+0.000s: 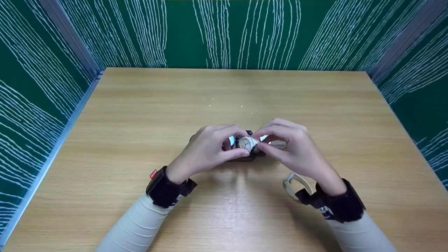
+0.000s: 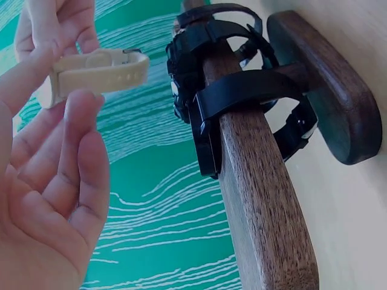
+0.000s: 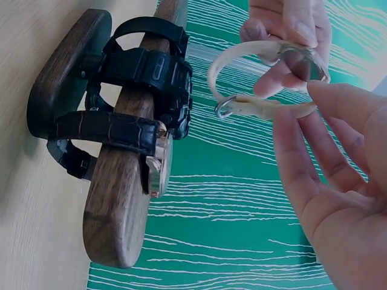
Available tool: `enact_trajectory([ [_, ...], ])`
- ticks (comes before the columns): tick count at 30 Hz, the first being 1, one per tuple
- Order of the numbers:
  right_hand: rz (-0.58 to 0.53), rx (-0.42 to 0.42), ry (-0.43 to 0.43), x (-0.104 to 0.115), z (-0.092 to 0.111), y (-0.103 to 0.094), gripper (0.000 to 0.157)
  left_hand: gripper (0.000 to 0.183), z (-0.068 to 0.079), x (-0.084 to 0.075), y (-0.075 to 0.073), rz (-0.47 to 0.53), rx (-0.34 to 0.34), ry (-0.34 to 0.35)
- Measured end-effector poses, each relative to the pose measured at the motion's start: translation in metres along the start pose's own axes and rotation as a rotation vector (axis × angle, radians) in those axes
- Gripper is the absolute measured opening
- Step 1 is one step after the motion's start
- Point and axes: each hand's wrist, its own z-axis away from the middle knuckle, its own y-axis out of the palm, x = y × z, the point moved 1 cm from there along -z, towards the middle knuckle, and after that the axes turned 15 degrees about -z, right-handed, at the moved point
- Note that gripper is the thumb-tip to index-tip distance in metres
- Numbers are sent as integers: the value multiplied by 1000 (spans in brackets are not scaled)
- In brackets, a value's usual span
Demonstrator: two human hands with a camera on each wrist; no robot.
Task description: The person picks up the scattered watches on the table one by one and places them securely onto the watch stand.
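Observation:
Both hands hold a cream wristwatch (image 1: pixel 246 142) in front of a wooden stand, its round dial facing up in the head view. My left hand (image 1: pixel 213 145) pinches the watch at its case between thumb and fingers. On the opposite side, my right hand (image 1: pixel 295 147) pinches the cream strap (image 3: pixel 242 107) by thumb and fingertips. The strap bends into a loop with a metal buckle (image 3: pixel 225 107). Just behind is the dark wooden watch stand (image 2: pixel 266 199), mostly hidden by the hands in the head view.
The stand's bar carries a black leather-strap watch (image 3: pixel 158 163) with a rose-gold case and a black sports watch (image 3: pixel 142 69). A pale looped band (image 1: pixel 287 187) lies on the wooden table (image 1: pixel 157 94) beside the right wrist. White specks (image 1: pixel 241 106) dot the tabletop; green patterned panels (image 1: pixel 182 35) surround it.

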Motion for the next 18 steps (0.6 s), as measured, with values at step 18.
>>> enact_trajectory([
  [18,-110,-38,85,-3,2,-3,27,28,-3,3,-6,109,-62,-48],
])
